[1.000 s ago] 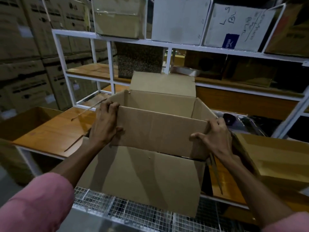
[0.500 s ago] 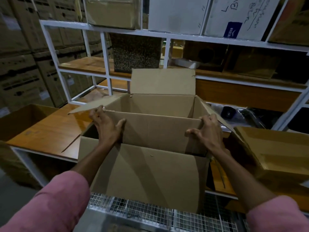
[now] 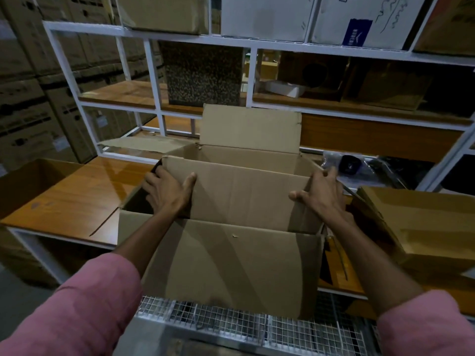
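A large brown cardboard box [image 3: 231, 265] stands open on the wooden table's front edge. Its near flap [image 3: 244, 196] leans inward over the opening. My left hand [image 3: 167, 194] grips the flap's left edge, thumb on the outer face and fingers behind it. My right hand [image 3: 321, 194] holds the right edge the same way, thumb spread on the cardboard. The far flap [image 3: 249, 129] stands upright, and the left side flap [image 3: 144, 145] lies spread outward. The box's inside is mostly hidden.
A second brown box [image 3: 424, 222] lies tilted at the right, touching distance from my right wrist. A white metal shelf frame [image 3: 151, 73] with cartons rises behind. The wooden table [image 3: 72, 201] extends left. A wire-mesh cart [image 3: 231, 327] sits below the box. A black item in plastic [image 3: 349, 165] lies behind.
Both hands have tipped the near flap from upright to leaning inward over the opening. The left side flap has swung outward to lie flat.
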### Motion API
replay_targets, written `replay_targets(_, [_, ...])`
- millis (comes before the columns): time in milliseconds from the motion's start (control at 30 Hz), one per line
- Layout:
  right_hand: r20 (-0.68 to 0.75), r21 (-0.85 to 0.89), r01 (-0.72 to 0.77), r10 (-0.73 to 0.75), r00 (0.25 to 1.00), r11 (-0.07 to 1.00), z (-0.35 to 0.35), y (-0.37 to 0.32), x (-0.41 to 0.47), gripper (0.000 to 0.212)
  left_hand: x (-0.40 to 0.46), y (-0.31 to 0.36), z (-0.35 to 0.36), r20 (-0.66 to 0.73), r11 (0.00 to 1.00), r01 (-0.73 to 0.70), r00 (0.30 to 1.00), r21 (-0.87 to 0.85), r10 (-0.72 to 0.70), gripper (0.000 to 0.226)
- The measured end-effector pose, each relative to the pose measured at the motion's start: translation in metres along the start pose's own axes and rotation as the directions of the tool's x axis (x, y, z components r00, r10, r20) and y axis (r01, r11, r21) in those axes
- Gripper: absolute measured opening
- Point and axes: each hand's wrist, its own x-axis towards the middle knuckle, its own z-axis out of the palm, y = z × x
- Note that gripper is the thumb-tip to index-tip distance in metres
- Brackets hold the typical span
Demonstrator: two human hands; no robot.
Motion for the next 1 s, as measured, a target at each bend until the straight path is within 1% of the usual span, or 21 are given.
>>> replay_targets(67, [0.006,0.002,-0.009,0.009,1.000,1.000,-0.001,0.001,0.003,0.075,0.002,0.000,0.000,-0.008,1.000,-0.013,1.000,0.023,0.013,0.088])
replay_targets(200, [0.008,0.082,-0.010,0.010,1.000,0.997,-0.003,0.003,0.009,0.082,0.006,-0.002,0.000,-0.008,0.999,-0.034,0.999,0.028,0.034,0.090])
replay_targets(367, [0.009,0.104,-0.011,0.010,1.000,0.995,-0.013,-0.007,0.016,0.067,0.012,0.012,-0.010,-0.052,0.995,-0.093,0.994,0.038,0.095,0.087])
replay_targets(500, [-0.010,0.116,-0.004,0.005,1.000,0.993,-0.018,-0.015,0.020,0.065,0.018,0.020,-0.018,-0.083,0.990,-0.119,0.989,0.076,0.125,0.083])
replay_targets(567, [-0.026,0.126,0.000,0.003,1.000,0.992,-0.018,-0.018,0.018,0.062,0.017,0.021,-0.024,-0.090,0.984,-0.113,0.988,0.139,0.126,0.076])
replay_targets(633, [-0.009,0.115,0.017,-0.016,1.000,0.993,-0.018,-0.021,0.011,0.055,0.017,0.017,-0.028,-0.051,0.972,-0.098,0.992,0.213,0.111,0.069])
replay_targets(733, [0.069,0.072,0.048,-0.053,0.996,0.996,-0.011,-0.022,-0.001,0.038,0.014,0.005,-0.028,0.048,0.933,-0.079,0.997,0.352,0.066,0.059])
replay_targets(800, [0.182,0.046,0.045,-0.052,0.982,0.998,-0.005,-0.020,-0.009,0.034,0.008,-0.003,-0.029,0.131,0.876,-0.087,0.991,0.475,0.028,0.052])
replay_targets(867, [0.331,0.011,0.065,-0.065,0.942,0.998,0.003,-0.016,-0.017,0.034,0.002,-0.008,-0.027,0.227,0.807,-0.141,0.974,0.573,0.010,0.046])
replay_targets(933, [0.451,-0.059,0.139,-0.098,0.887,0.989,0.013,-0.011,-0.023,0.036,-0.004,-0.008,-0.024,0.310,0.759,-0.207,0.951,0.618,0.007,0.045])
replay_targets(1000, [0.503,-0.118,0.182,-0.099,0.859,0.976,0.019,-0.007,-0.025,0.037,-0.010,-0.004,-0.021,0.371,0.750,-0.262,0.928,0.608,0.023,0.037])
